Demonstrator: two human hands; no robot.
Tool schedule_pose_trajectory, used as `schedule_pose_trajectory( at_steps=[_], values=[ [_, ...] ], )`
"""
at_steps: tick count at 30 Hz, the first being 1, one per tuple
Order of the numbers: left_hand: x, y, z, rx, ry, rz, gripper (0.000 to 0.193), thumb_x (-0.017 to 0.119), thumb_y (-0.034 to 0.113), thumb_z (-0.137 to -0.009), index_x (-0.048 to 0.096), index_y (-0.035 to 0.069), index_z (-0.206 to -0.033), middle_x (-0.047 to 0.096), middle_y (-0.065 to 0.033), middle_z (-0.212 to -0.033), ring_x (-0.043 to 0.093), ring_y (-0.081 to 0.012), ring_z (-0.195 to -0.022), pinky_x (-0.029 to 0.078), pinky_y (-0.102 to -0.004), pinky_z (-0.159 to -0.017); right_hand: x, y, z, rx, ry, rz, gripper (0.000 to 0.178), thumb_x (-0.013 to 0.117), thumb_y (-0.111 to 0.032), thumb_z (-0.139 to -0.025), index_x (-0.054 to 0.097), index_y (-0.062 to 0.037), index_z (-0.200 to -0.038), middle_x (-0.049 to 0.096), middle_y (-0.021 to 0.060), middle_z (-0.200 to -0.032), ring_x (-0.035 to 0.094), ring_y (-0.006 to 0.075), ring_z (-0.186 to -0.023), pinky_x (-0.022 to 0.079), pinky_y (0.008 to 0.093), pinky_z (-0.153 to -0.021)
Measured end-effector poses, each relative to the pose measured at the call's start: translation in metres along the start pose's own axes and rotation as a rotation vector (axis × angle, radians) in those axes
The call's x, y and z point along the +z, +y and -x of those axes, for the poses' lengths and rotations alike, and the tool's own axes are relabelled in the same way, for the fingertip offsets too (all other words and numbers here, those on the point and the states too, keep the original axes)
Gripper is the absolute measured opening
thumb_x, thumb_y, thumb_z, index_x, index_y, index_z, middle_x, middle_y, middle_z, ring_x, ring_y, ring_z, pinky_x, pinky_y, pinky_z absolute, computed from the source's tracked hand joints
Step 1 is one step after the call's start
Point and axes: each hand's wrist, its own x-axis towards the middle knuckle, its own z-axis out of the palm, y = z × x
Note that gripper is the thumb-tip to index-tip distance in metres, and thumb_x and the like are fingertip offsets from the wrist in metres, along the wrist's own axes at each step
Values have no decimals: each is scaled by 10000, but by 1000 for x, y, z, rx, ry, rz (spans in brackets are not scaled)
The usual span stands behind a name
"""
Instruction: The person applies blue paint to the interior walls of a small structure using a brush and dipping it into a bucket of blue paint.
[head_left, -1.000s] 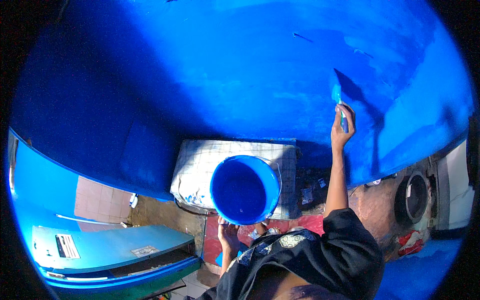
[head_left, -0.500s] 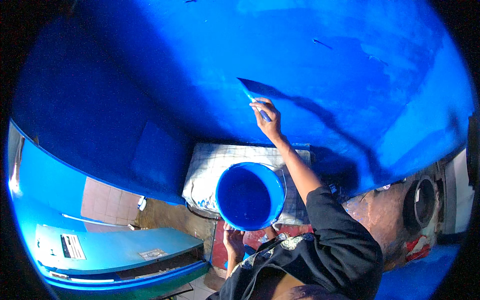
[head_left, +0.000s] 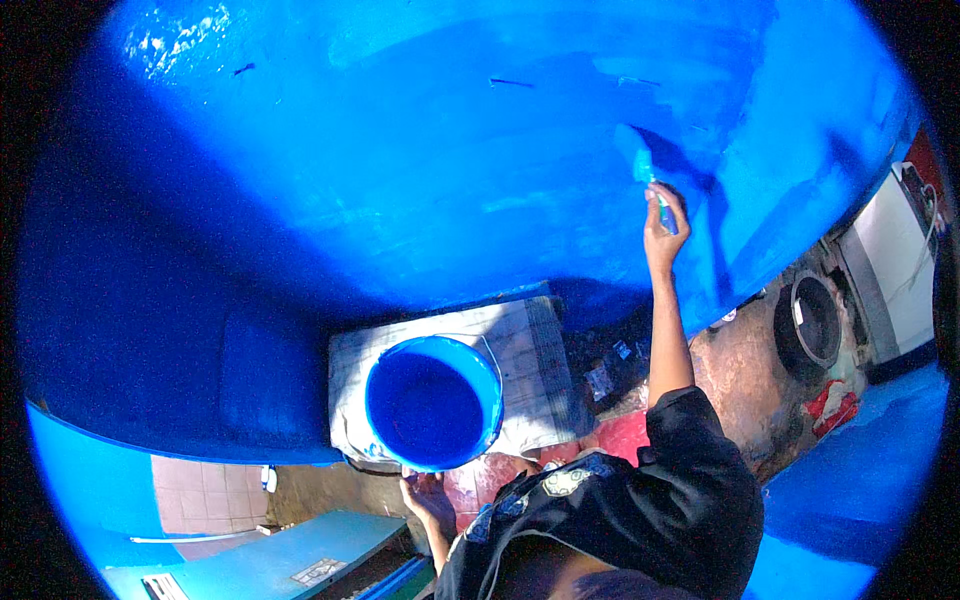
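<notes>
In my right hand (head_left: 667, 228), closed around the handle, is a paintbrush (head_left: 640, 163). Its blue-coated bristles point up and lie against or very close to the blue wall (head_left: 420, 150), which shows lighter and darker patches. My left hand (head_left: 430, 500) supports a blue bucket (head_left: 487, 385) from below at its near edge; the bucket hides most of those fingers. Dark blue paint (head_left: 425, 405) sits inside the bucket, and a thin wire handle (head_left: 490, 350) rests at its far right rim.
Beyond the bucket is a low surface under a pale checked cloth (head_left: 525, 340). A light blue cabinet (head_left: 270, 560) stands at the lower left. To the right, a round dark tub (head_left: 812, 322) and a red cloth (head_left: 832, 405) lie on the brown floor. Small nails (head_left: 512, 83) stick out of the wall.
My right hand has moved right along the wall with the paintbrush. The view has shifted, so the bucket and cloth appear further left. My left hand stays under the bucket.
</notes>
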Motion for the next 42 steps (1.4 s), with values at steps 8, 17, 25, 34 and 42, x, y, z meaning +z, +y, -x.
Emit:
schedule_pose_trajectory(
  at_steps=[8,17,25,34,42],
  values=[
    [-2,-5,-2,-22,16,-30,566,446,505,-895,410,85,-1272,496,-78,-1279,521,-319,-1064,401,-445,-869,67,-59,38,-61,-154,-204,175,669,38,-771,684,-54,-920,671,100,-953,634,219,-904,489,325,-811],
    [29,-4,11,-46,-5,17,372,530,498,-867,587,151,-990,627,-47,-1101,575,-222,-1020,432,-380,-840,133,-66,41,-35,-290,-303,171,683,18,-771,690,-80,-912,668,100,-978,644,224,-911,507,323,-774],
    [17,-11,6,-26,-117,16,541,396,485,-918,473,82,-1270,549,-66,-1257,507,-263,-1152,358,-487,-965,27,-24,6,-32,64,35,135,630,37,-829,678,-22,-941,681,103,-952,632,216,-891,496,328,-792],
    [32,-5,12,-42,-44,64,340,475,433,-888,581,126,-989,625,-35,-1039,577,-215,-969,436,-375,-810,118,-66,91,5,-428,-355,151,692,28,-765,689,-70,-880,663,93,-968,643,245,-926,512,332,-785],
    [45,-4,17,-83,-10,79,300,500,406,-880,595,123,-909,637,-34,-954,575,-216,-891,428,-379,-779,21,8,26,0,-223,-97,172,658,63,-779,681,-42,-912,669,104,-976,629,217,-919,487,318,-827]
  ],
)
